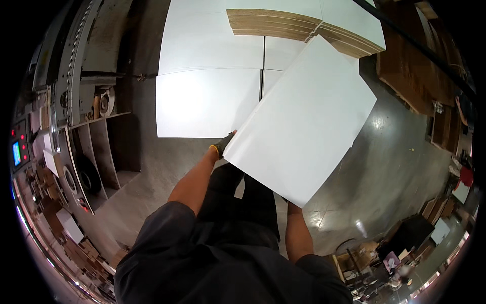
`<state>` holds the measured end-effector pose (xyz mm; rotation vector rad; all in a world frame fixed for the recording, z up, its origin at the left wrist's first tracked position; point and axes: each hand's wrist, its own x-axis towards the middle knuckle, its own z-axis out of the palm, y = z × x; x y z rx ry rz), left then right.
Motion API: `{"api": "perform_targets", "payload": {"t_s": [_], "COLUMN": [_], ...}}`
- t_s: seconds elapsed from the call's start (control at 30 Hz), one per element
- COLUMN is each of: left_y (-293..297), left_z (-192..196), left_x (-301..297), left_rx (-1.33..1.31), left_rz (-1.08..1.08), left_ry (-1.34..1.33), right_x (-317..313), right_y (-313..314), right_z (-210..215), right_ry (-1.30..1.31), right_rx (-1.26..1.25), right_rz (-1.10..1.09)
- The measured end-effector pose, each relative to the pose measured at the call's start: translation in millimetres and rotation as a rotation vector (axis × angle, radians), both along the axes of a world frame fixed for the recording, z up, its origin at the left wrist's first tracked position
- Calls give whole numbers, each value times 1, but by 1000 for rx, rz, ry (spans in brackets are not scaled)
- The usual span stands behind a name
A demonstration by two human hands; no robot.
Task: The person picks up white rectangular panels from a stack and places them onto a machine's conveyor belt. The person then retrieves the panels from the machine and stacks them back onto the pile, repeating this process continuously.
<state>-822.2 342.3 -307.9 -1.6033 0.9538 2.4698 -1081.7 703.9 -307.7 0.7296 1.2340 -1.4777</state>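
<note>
A large white board (309, 116) with cut corners lies slantwise in front of me, its near end over my legs. My left hand (223, 146), in a dark glove with a yellow cuff, is closed on the board's left near corner. At the near right corner my right hand (285, 200) holds the board from beneath; its fingers are hidden under it. The far end of the board reaches a stack of white-faced boards (276, 23) with brown layered edges. Flat white panels (207, 101) lie beyond my left hand, with a dark gap between them.
At the left stand a machine (76, 66), an open shelf unit (104, 152) and a lit control screen (16, 153). Brown boards (405, 71) are piled at the far right. A dark cable (420, 48) crosses the upper right. Clutter (374, 258) stands at the lower right.
</note>
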Motion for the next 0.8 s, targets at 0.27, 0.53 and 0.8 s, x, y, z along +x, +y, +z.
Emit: {"api": "perform_targets", "payload": {"t_s": [0.27, 0.53, 0.8], "left_y": [-56, -144, -243], "left_z": [-3, 1, 2], "left_x": [53, 96, 156], "left_rx": [-52, 158, 20], "left_rz": [-183, -308, -480], "left_ry": [-23, -6, 71], "right_x": [90, 205, 324], "right_y": [-38, -104, -168], "right_z": [-1, -14, -36], "right_ry": [-9, 59, 56], "right_rx": [-3, -28, -69], "right_rz": [-56, -99, -220]}}
